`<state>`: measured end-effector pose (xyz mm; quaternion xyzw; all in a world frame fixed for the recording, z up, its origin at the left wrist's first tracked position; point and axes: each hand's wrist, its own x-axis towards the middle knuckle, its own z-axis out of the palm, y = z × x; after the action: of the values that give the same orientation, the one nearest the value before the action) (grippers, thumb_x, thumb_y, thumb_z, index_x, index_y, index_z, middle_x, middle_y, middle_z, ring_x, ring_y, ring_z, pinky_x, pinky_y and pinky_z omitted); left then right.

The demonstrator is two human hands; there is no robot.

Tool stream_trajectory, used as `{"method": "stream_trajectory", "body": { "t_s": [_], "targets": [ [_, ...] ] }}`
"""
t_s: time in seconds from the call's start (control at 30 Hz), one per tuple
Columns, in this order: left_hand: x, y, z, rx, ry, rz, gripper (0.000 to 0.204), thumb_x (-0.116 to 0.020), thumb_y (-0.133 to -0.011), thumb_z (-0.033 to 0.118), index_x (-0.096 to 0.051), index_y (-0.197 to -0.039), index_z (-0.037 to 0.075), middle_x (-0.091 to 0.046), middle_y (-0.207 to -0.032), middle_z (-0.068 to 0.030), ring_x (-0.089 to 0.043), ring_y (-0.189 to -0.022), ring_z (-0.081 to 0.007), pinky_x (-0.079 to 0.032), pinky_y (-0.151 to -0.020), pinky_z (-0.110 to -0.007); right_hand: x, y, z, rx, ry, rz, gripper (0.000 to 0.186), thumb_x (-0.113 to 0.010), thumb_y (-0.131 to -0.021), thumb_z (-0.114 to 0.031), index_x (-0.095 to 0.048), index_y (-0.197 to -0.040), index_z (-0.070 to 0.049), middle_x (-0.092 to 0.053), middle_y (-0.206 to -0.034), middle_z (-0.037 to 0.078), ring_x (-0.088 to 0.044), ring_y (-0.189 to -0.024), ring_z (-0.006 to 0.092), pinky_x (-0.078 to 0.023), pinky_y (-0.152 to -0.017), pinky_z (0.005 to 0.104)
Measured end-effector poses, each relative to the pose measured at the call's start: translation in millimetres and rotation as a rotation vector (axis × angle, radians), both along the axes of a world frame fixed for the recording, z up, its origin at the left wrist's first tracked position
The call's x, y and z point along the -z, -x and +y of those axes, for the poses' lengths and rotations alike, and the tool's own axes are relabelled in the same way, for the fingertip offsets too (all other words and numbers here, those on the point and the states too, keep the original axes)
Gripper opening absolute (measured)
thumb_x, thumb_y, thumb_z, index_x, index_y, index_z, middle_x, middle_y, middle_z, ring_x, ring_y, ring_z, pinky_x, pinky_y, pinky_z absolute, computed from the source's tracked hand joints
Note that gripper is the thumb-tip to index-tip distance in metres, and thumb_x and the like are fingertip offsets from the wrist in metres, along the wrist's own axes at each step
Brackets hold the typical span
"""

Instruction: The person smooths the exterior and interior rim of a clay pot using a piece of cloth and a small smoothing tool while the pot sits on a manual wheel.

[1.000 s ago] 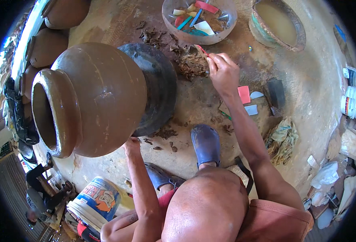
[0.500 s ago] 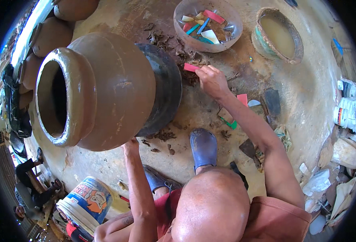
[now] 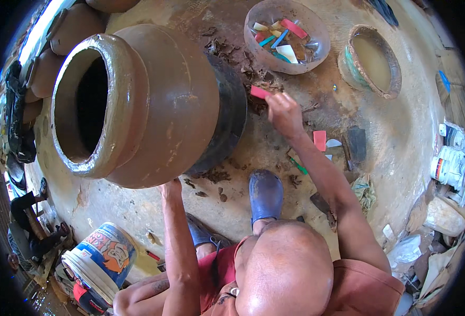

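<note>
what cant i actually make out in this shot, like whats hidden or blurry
All in the head view:
- Left hand: mostly hidden by the clay pot, so its grip is unclear.
- Pot's interior: lost in dark shadow.
- Near end of the red strip: covered by the right hand, itself blurred.
- Thick-rimmed bowl: cloudy liquid hides its bottom.
- Topmost stored pot: cut off by the upper edge.

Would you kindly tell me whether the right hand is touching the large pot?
Apart: the head view shows floor separating the right hand from the large pot.
</note>
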<state>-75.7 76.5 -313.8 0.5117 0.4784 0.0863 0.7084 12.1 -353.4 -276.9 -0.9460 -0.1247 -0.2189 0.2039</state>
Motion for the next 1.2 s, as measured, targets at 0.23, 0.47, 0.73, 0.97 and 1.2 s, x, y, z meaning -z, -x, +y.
{"method": "stream_trajectory", "body": {
  "t_s": [0.23,0.47,0.73,0.97,1.2],
  "targets": [
    [-31,-11,-51,-0.14,0.124,-0.071,0.022,-0.068,-0.101,0.019,-0.063,-0.123,0.015,-0.073,-0.102,-0.0033,-0.055,-0.055,-0.004,-0.029,-0.034,-0.016,6,9,-15,-0.169,0.133,0.148,0.011,-0.07,-0.078,-0.005,-0.065,-0.088,-0.009,-0.063,-0.084,0.009,-0.067,-0.086,0.0307,-0.059,-0.073,0.0443],
    [-25,2,-24,-0.026,0.104,0.015,0.038,-0.068,-0.103,0.023,-0.058,-0.139,0.015,-0.065,-0.133,-0.0012,-0.061,-0.111,-0.0129,-0.052,-0.084,-0.029,-27,-1,-14,0.146,-0.2,0.147,0.02,-0.068,-0.089,-0.004,-0.08,-0.105,-0.005,-0.07,-0.085,0.014,-0.072,-0.083,0.0338,-0.058,-0.074,0.0458],
    [-39,-10,-43,-0.185,0.143,0.021,0.014,-0.068,-0.102,0.02,-0.064,-0.116,0.019,-0.07,-0.098,0.0036,-0.043,-0.049,-0.0001,-0.024,-0.034,-0.016,-33,4,-14,0.137,-0.125,-0.07,0.019,-0.072,-0.084,0.0,-0.076,-0.102,-0.006,-0.069,-0.09,0.011,-0.07,-0.086,0.0306,-0.058,-0.075,0.0443],
    [-22,-3,-28,-0.029,0.107,-0.007,0.047,-0.064,-0.107,0.026,-0.051,-0.149,0.012,-0.061,-0.144,-0.0068,-0.062,-0.128,-0.0225,-0.057,-0.104,-0.039,6,22,-10,-0.13,0.145,0.179,0.021,-0.071,-0.076,-0.006,-0.062,-0.094,-0.008,-0.06,-0.09,0.01,-0.066,-0.091,0.0308,-0.058,-0.075,0.0446],
    [-42,-7,-50,-0.037,0.142,-0.137,0.038,-0.065,-0.105,0.022,-0.056,-0.141,0.013,-0.065,-0.133,-0.0044,-0.061,-0.105,-0.0168,-0.049,-0.08,-0.033,-10,13,-27,-0.088,0.0,0.211,0.012,-0.07,-0.083,-0.006,-0.07,-0.095,-0.006,-0.065,-0.088,0.013,-0.068,-0.086,0.032,-0.058,-0.076,0.046]
  ]
}}
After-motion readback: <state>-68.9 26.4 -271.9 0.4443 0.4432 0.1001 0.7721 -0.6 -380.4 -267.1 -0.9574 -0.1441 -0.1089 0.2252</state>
